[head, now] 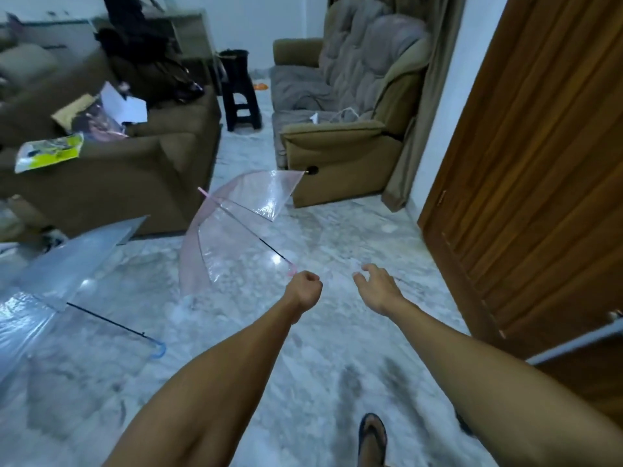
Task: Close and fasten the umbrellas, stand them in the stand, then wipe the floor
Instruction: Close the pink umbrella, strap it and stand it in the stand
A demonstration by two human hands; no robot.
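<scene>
Two open umbrellas lay on the pale marbled stone floor (337, 382), both on their sides. The clear plastic umbrella with the pink trim and pink hooked handle (232, 227) sat out in the middle of the floor, its canopy edge resting on the stone and one canopy tip nearly meeting the front of the tan recliner armchair (340, 143) by the far wall. The person's left hand (304, 288) was curled into a fist right at that pink handle; whether it truly gripped the handle I could not tell, since the fingers were turned away. The right hand (376, 288) hung beside it, fingers loosely spread and holding nothing. The second, a clear plastic umbrella with a black shaft and a blue hooked handle (67, 281), sprawled along the floor's left edge, its handle pointing in toward the bare middle. Between the two umbrellas and the brown panelled wooden door (539, 183) on the right, the stone lay open, with a foot in a dark blue flip-flop sandal (372, 436) planted at the near edge. A narrow lane of floor ran back between the recliner and the brown fabric sofa (145, 170) on the left, to a small black plastic step stool (241, 96). The sofa's seat held loose papers and a yellow-and-white plastic packet (50, 153).
</scene>
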